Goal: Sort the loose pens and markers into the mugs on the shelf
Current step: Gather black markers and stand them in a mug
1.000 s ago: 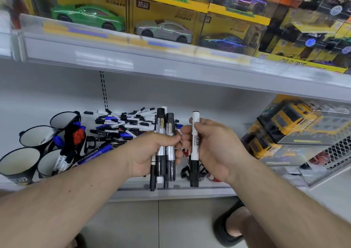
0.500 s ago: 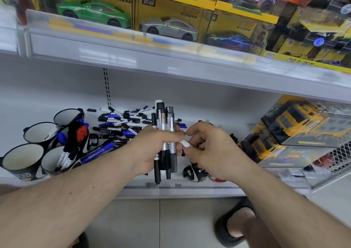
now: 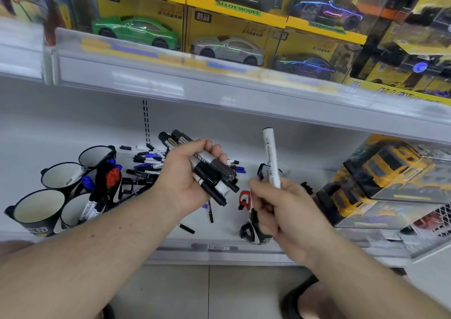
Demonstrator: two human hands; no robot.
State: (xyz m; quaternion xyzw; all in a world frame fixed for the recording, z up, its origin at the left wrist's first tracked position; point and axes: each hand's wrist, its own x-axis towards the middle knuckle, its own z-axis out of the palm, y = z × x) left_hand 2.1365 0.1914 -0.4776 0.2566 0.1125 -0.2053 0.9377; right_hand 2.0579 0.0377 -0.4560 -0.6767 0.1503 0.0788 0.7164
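Note:
My left hand (image 3: 189, 172) is closed around a bundle of black and white markers (image 3: 210, 172), tilted with their caps pointing up-left. My right hand (image 3: 275, 204) grips a single white marker (image 3: 271, 157) held upright, just right of the bundle. A pile of loose pens and markers (image 3: 146, 162) lies on the white shelf (image 3: 305, 233) behind my left hand. Several black mugs with white insides (image 3: 39, 211) stand at the left; one (image 3: 75, 211) holds white markers, and red-capped markers (image 3: 113, 175) and blue-capped markers (image 3: 87, 183) stick up among them.
A tipped mug with a red handle (image 3: 249, 216) lies on the shelf under my right hand. Boxed yellow toy trucks (image 3: 380, 179) fill the shelf's right side. Boxed toy cars (image 3: 227, 47) stand on the upper shelf. The floor and a dark shoe (image 3: 300, 296) are below.
My left hand tilted its marker bundle from upright to slanting up-left. My right hand moved right and down, away from the bundle, and again holds a white marker upright.

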